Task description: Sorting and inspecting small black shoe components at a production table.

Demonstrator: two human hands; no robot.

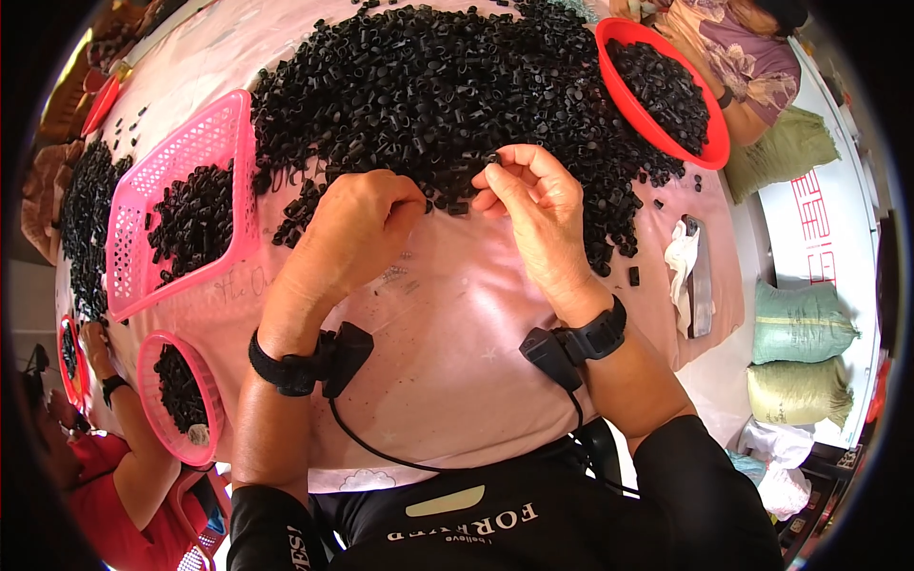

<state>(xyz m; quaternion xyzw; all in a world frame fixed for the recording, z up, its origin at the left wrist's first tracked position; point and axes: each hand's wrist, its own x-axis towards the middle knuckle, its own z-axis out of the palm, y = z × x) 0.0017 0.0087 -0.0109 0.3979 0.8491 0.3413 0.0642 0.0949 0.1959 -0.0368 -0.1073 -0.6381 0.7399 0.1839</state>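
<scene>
1. The left hand (pixel 357 228) is curling into a loose fist at the near edge of the heap of small black plastic pieces (pixel 428 86), its knuckles facing up and its fingertips tucked under, so whether they are pinching anything cannot be told.
2. The right hand (pixel 533 214) is lying just beside it, thumb and forefinger pressing together on one small black piece (pixel 488 160) at the heap's near edge, while the other fingers are bending loosely behind.
3. The heap is spreading across the far half of a round table covered by a pink cloth (pixel 447 324), and both hands are working where it ends.
4. A pink square basket (pixel 181 205) is sitting to the left of the heap, holding more black pieces.
5. A red round basket (pixel 666 90) is sitting at the far right, tilted and also filled with them.
6. A smaller pink round basket (pixel 181 400) is resting at the near left edge, beside another person's arm (pixel 143 457).
7. Both wrists are wearing black straps (pixel 286 366) with a cable running from them.
8. A second person in a flowered top (pixel 743 48) is sitting beyond the red basket.
</scene>
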